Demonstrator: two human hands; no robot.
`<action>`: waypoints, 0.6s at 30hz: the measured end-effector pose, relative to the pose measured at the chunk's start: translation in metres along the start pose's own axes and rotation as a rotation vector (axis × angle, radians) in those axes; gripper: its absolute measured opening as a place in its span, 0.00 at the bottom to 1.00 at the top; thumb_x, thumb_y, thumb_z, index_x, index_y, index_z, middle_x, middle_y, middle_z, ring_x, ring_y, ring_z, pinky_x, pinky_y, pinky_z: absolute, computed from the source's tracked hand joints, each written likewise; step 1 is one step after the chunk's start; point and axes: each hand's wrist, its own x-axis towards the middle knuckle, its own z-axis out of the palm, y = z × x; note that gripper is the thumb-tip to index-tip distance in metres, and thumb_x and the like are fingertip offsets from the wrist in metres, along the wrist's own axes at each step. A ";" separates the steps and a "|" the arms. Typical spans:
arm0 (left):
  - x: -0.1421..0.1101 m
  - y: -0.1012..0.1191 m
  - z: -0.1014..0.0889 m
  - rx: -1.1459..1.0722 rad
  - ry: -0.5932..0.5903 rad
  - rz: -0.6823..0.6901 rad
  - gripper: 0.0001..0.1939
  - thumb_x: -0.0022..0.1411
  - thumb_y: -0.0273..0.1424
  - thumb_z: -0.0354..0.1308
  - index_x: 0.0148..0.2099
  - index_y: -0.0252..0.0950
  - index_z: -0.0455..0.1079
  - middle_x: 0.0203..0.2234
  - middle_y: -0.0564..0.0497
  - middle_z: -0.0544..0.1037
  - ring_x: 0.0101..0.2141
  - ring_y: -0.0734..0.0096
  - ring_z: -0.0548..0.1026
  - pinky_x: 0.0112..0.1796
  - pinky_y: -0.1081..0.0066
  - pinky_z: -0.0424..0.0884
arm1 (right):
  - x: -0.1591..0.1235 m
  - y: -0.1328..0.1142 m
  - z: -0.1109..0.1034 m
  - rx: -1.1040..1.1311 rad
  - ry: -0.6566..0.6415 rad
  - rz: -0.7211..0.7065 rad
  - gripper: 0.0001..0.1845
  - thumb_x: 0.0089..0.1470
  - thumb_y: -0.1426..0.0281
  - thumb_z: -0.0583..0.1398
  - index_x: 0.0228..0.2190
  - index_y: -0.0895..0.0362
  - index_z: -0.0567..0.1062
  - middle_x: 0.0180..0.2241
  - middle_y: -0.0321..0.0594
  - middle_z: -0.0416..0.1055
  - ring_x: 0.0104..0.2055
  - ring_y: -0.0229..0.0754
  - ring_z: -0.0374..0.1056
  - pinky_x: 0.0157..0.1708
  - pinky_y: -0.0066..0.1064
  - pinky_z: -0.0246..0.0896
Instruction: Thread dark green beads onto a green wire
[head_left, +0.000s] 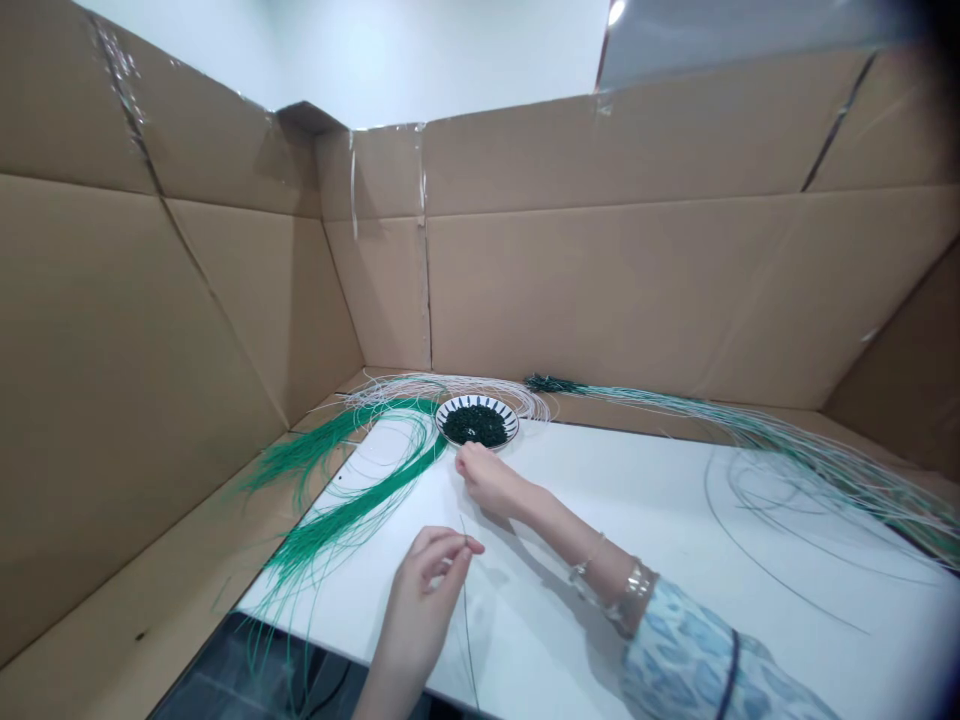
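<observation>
My left hand (427, 595) is above the front of the white board, thumb and forefinger pinched on a thin dark wire (468, 640). A short end of the wire points up past the fingertips, and the rest hangs down toward the board's front edge. My right hand (491, 480) is at the near rim of a patterned plate (514, 428), with its fingers curled together. Whatever those fingers may hold is hidden or too small to see. Small dark green beads (480, 424) are heaped in the plate.
Bundles of green strands (352, 515) lie left of the plate, with white strands (472, 383) behind it. A long bundle with dark tips (555, 384) runs along the back to the right. Cardboard walls (600, 290) enclose the white board (585, 590).
</observation>
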 end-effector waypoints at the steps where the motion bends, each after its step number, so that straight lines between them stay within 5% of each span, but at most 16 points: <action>1: 0.002 -0.001 -0.002 0.016 0.030 0.004 0.17 0.61 0.44 0.58 0.36 0.36 0.79 0.40 0.42 0.79 0.40 0.57 0.76 0.41 0.64 0.71 | -0.007 0.006 -0.004 0.051 0.012 0.005 0.16 0.65 0.65 0.62 0.52 0.58 0.73 0.52 0.45 0.73 0.49 0.48 0.74 0.47 0.46 0.73; 9: 0.044 0.014 0.020 0.147 0.096 0.145 0.08 0.61 0.34 0.61 0.36 0.36 0.79 0.37 0.43 0.84 0.38 0.57 0.80 0.43 0.61 0.74 | -0.072 0.031 -0.035 0.421 0.128 0.009 0.13 0.66 0.64 0.61 0.48 0.59 0.75 0.47 0.43 0.76 0.44 0.45 0.75 0.44 0.43 0.74; 18: 0.082 0.028 0.058 0.320 -0.018 0.271 0.06 0.67 0.31 0.63 0.41 0.33 0.75 0.31 0.52 0.81 0.33 0.66 0.80 0.41 0.60 0.77 | -0.090 0.035 -0.047 0.644 0.237 0.010 0.14 0.66 0.64 0.61 0.48 0.59 0.75 0.47 0.43 0.76 0.45 0.46 0.75 0.45 0.44 0.73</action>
